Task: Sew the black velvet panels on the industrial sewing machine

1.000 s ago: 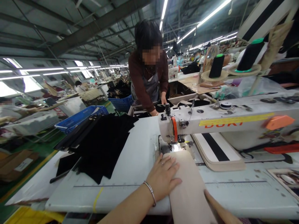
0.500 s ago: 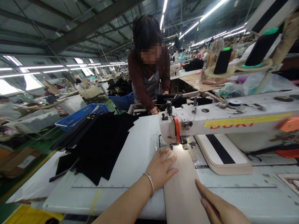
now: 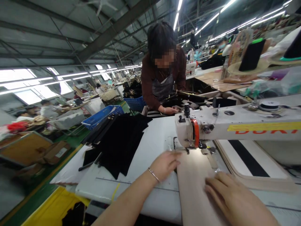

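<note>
A long beige panel [image 3: 196, 191] lies under the needle of a white sewing machine [image 3: 209, 125] and runs down toward the front edge of the table. My left hand [image 3: 166, 164], a silver bangle at its wrist, is at the panel's left edge close to the presser foot [image 3: 187, 151]. Its fingers stretch forward and are slightly blurred. My right hand [image 3: 229, 193] rests on the panel's right side, fingers extended and lying fairly flat. Right of the machine's needle area is a stack of beige panels with a white face and black stripe [image 3: 248, 158].
A pile of black fabric pieces [image 3: 124, 138] covers the table's left part. Across the table, a person in a dark brown top [image 3: 150, 84] leans over a bin of pieces. Blue baskets [image 3: 103, 116], a yellow crate [image 3: 54, 207] and a thread cone [image 3: 252, 55] surround the table.
My right hand has moved forward and onto the panel from its right edge. My left hand has slid toward the panel's left edge. The view has turned left.
</note>
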